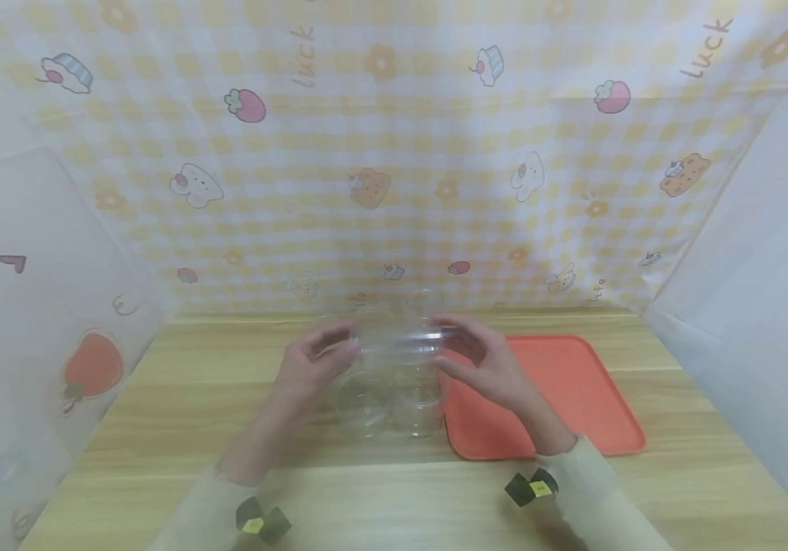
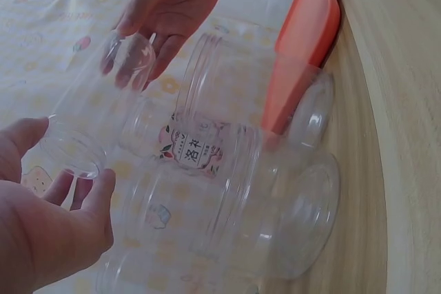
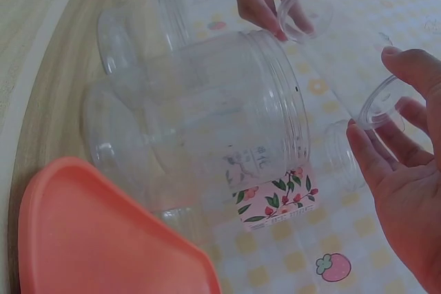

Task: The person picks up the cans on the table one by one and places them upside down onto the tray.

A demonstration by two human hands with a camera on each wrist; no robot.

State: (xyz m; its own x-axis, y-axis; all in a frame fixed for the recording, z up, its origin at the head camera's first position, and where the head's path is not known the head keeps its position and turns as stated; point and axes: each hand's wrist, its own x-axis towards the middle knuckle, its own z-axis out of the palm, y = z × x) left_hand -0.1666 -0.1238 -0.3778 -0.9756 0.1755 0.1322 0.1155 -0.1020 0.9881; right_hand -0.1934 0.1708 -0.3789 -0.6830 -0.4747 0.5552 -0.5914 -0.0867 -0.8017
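Observation:
A clear plastic jar point(image 1: 397, 344) lies sideways between my two hands, above the table. My left hand point(image 1: 311, 363) grips one end, which is threaded in the left wrist view. The other end, rounded there, is held between the thumb and fingers of my right hand point(image 1: 486, 363). Several more clear jars stand upright on the table just below and behind, among them a wide jar point(image 1: 363, 402) at front left and another jar point(image 1: 421, 402) beside it. A pink flowered label point(image 2: 193, 146) shows on a jar in the left wrist view.
An orange-red tray point(image 1: 552, 398) lies flat on the wooden table point(image 1: 194, 398), right of the jars and partly beneath my right forearm. A yellow-checked cloth point(image 1: 394, 153) hangs along the table's back edge, with white sheets point(image 1: 766, 252) at both sides.

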